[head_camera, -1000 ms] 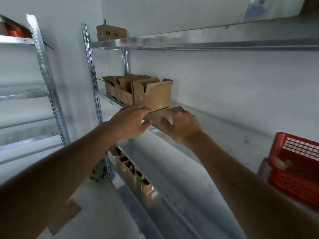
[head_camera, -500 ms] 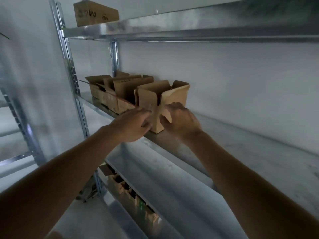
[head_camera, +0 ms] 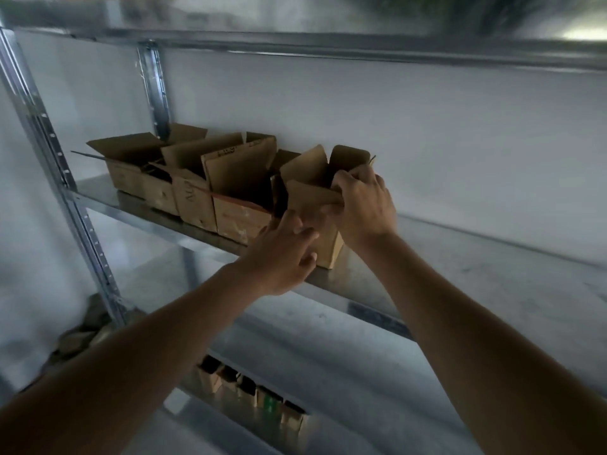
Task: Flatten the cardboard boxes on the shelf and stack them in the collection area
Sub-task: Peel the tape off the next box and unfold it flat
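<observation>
From the head camera, a metal shelf (head_camera: 492, 284) runs across the middle of the view, with a row of open cardboard boxes standing on it against a pale wall (head_camera: 427, 133). The nearest box (head_camera: 323, 201), the rightmost in the row, sits at the shelf's front edge with its top flaps standing up. The right hand (head_camera: 364, 205) grips this box at its upper right side, fingers curled over the rim and into the opening beside a raised flap. The left hand (head_camera: 282, 254) rests against the box's front lower left face, fingers loosely spread and touching the cardboard, not wrapped round it. Just left of it stand the other boxes (head_camera: 197, 185), touching one another, flaps open at various angles. A grey upright post (head_camera: 59, 178) frames the left end. On a lower shelf (head_camera: 328, 372), a line of small cartons (head_camera: 259, 399) shows dimly.
</observation>
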A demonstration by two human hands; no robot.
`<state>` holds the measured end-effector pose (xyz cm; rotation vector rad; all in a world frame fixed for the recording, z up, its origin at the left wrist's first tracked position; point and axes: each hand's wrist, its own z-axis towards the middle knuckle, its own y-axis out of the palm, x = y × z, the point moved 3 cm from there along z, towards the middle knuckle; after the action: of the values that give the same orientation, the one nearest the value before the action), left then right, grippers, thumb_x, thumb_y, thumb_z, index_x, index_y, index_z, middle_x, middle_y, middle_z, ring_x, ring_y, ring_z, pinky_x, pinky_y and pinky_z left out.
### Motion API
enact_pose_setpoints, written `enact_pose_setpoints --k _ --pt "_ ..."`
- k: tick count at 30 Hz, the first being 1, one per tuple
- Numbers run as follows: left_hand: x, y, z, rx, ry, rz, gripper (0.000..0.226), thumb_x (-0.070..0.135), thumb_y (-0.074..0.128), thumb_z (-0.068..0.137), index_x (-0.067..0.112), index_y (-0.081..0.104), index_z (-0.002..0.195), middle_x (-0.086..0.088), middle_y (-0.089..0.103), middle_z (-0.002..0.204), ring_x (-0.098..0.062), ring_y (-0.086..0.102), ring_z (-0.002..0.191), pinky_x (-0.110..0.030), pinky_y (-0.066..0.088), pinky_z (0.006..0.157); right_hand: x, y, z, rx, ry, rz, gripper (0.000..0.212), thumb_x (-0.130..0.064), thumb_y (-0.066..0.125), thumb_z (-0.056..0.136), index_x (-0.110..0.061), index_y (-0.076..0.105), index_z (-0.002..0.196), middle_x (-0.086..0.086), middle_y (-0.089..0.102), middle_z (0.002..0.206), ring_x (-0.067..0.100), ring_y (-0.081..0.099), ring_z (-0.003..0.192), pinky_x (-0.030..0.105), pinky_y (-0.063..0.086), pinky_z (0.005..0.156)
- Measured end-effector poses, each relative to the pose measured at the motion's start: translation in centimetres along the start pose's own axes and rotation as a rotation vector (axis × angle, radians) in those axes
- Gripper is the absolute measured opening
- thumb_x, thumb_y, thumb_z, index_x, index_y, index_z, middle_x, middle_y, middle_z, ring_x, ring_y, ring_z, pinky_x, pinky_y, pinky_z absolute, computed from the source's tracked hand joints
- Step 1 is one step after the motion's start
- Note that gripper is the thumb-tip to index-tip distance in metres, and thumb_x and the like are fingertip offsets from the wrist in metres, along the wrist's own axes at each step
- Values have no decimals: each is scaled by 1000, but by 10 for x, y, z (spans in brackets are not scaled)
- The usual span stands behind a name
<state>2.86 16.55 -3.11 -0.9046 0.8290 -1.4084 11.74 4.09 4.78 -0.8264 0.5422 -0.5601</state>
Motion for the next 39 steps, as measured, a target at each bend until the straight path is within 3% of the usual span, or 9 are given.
enact_pose_setpoints --k 6,11,14,19,24,27,32,36,39 --pt "-3 -2 9 12 15 -68 38 41 55 102 27 46 135 -4 40 133 -17 56 104 -26 49 81 23 -30 -5 67 49 -183 29 -9 72 90 -16 58 115 10 55 123 28 56 114 38 53 82" --pt "18 2 26 -3 16 -77 30 42 55 102 21 48 122 2 53 110 -11 54 89 -32 51 82 40 -51 -24 -31 61 -387 46 -10 76 85 -13 58 128 16 51 142 31 46 137 42 41 116" --pt "32 10 35 -114 14 -136 48 46 51 105 17 41 143 10 50 87 -7 55 74 -26 46 71 55 -62 -34 -94 160 -421 38 -13 79 83 -16 63 118 11 59 133 28 54 128 41 40 116" --pt "68 20 49 -227 76 -325 62 45 50 107 21 24 159 7 67 94 5 65 68 -9 43 50 69 -72 -49 -176 133 -528 42 -26 72 89 -15 58 128 13 61 133 28 50 137 44 20 128" --pt "96 40 64 -209 116 -387 52 45 53 106 21 38 149 -4 68 130 -18 69 111 -29 57 88 82 -82 -60 -220 146 -496 41 -45 62 98 -28 49 132 0 62 92 27 64 106 42 40 103" --pt "109 47 68 -204 86 -411 51 44 55 105 24 38 149 -1 66 135 -20 68 117 -26 54 87 91 -86 -63 -340 180 -500 73 -47 59 98 -48 15 156 3 69 108 34 65 112 66 19 119" --pt "128 43 73 -169 122 -546 52 31 55 107 29 33 154 -1 65 135 -19 66 119 -29 54 95 109 -90 -77 -463 219 -504 90 -45 57 102 -59 -15 154 9 65 129 42 60 122 85 14 110" --pt "150 42 75 -191 13 -716 56 39 45 110 38 23 161 3 46 158 -23 51 139 -44 46 112 136 -99 -89 -432 234 -275 82 -36 44 107 -63 -20 150 15 65 119 37 65 101 61 53 97" --pt "163 47 77 -322 -204 -1063 50 49 48 107 43 33 155 3 42 159 -30 47 142 -55 47 111 154 -98 -101 -364 179 -176 84 -26 43 110 -60 -20 152 17 61 125 32 64 98 44 55 86"
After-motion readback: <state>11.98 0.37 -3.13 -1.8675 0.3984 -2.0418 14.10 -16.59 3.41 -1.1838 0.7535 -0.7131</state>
